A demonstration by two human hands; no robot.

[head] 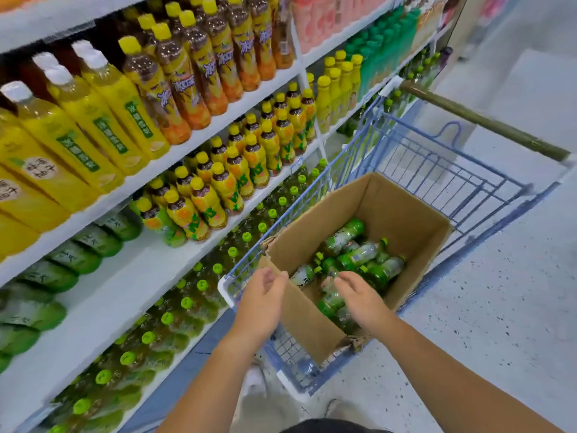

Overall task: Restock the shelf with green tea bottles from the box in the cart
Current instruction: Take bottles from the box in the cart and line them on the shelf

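Green tea bottles (359, 254) lie loose on their sides in the bottom of an open cardboard box (399, 207), piled at odd angles. They are clear plastic with green labels that carry white panels, and bright yellow-green caps; the liquid inside looks pale. The box stands in the basket of a blue wire cart (437, 157), which is parked just beside the shelf (131, 276), on a speckled pale floor (499, 307).

Both bare hands reach forward over the near end of the box. The left grip (260, 295) hangs over the box's near left wall, fingers loosely bent and apart, with nothing in it. The right grip (359, 298) is inside the box opening, just above the nearest bottles, palm down, fingers relaxed and spread a little, not closed round anything; whether its fingertips touch a bottle cannot be told, as the picture is blurred there.

On the shelf, a white board at about the height of the box has a bare stretch, with a row of green-labelled bottles (71, 257) ranged along its back at the left. The board below it holds upright bottles with lime-green caps (187, 303), packed close. Above are rows of yellow-capped iced tea bottles (224, 182), and higher still large yellow-labelled bottles with white caps (93, 114).
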